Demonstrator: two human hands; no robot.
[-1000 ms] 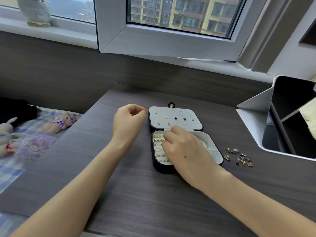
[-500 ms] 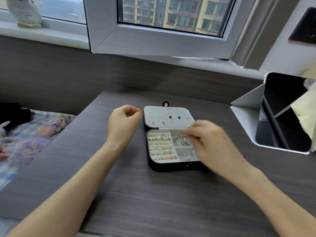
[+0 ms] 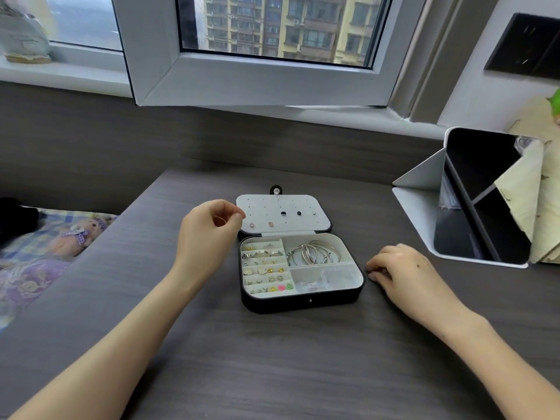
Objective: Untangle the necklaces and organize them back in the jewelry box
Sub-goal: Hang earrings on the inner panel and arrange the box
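Right grip [image 3: 403,272] contents (hidden underneath)

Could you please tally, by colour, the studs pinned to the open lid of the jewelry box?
Pink studs: 2
Black studs: 2
Pale stud: 1
Total: 5 studs on the jewelry box lid

**A:** We're seeing a black jewelry box [image 3: 303,302] with pale grey lining on a dark wood-grain counter [image 3: 272,374], right?

**B:** Yep, and we've got silver bangles [image 3: 315,253], plus blue-yellow plaid bedding [image 3: 45,234].
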